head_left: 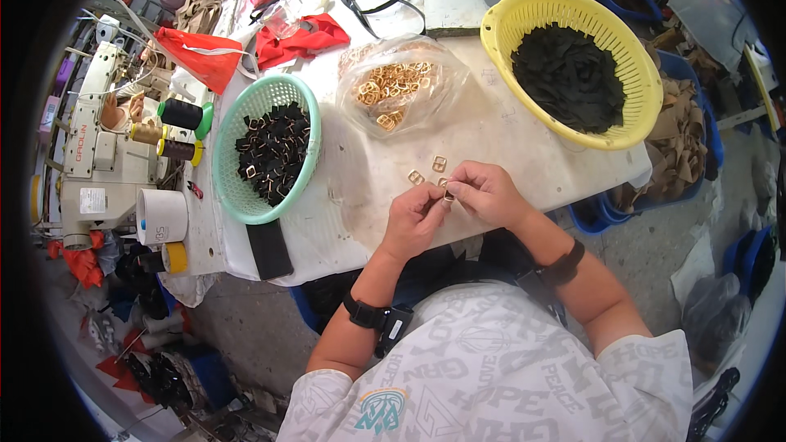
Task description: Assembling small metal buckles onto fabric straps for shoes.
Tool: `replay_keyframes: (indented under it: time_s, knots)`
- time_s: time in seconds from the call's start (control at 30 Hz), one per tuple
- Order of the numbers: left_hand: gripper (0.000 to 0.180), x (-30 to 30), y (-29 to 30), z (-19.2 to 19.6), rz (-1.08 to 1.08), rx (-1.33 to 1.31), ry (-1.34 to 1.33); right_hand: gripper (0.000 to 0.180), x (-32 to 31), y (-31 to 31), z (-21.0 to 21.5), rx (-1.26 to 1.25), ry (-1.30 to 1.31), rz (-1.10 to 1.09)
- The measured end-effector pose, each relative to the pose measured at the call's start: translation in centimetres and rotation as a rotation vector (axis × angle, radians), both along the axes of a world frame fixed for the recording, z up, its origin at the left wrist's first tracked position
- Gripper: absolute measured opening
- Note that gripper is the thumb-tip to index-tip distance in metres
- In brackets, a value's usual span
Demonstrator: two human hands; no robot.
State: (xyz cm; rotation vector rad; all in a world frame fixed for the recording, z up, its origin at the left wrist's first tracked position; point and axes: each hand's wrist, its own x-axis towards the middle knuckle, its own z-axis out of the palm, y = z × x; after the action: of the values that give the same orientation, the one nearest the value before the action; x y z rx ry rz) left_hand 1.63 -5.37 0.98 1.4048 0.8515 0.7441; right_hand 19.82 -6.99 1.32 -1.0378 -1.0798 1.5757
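Observation:
My left hand (410,219) and my right hand (491,195) meet at the table's near edge, both closed in a pinch. Between their fingertips is a small gold buckle (449,197), mostly covered by the fingers; whether a fabric strip is in it I cannot tell. Just beyond the fingers, a loose gold buckle (440,164) and another gold buckle (416,177) lie on the white tabletop (360,229). Farther back stands an open clear plastic bag (434,102) full of gold buckles. The green basket (304,165) at left holds black fabric pieces fitted with gold buckles.
A yellow basket (641,119) of black fabric pieces sits at the table's right corner. A dark phone-like slab (268,250) lies by the near left edge. Thread cones (182,115) and a sewing machine (94,147) are at left; a blue bin (711,135) stands at right.

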Motion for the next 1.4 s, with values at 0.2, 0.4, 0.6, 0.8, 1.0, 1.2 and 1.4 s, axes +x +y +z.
replay_keyframes:
  time_s: [0.2,0.4,0.6,0.8,1.0,1.2,1.4]
  knots:
    - [0.004,0.1,-0.1,-0.1,0.017,0.027,0.003,0.010,-0.1,0.3,-0.6,0.009,0.069,-0.046]
    - [0.005,0.1,-0.3,0.1,0.059,0.058,0.008,0.011,-0.5,0.3,-0.7,0.009,0.039,-0.092]
    - [0.006,0.0,-0.3,0.1,0.092,0.047,-0.001,0.009,0.0,0.6,-0.5,0.029,0.004,-0.002]
    - [0.005,0.1,-0.3,-0.2,0.105,0.233,0.070,0.011,-0.2,0.8,-0.1,0.028,-0.052,-0.012]
    - [0.006,0.3,-0.4,-0.4,0.159,0.215,0.063,0.013,-0.1,0.7,0.9,-0.012,-0.122,-0.048]
    - [0.009,1.0,-0.5,0.6,0.288,-0.043,-0.082,0.017,-1.1,0.6,-0.5,0.000,-0.023,-0.144]
    - [0.009,-4.2,3.8,6.9,0.534,0.158,0.015,0.018,-0.2,0.3,0.0,-0.101,0.108,-0.152]
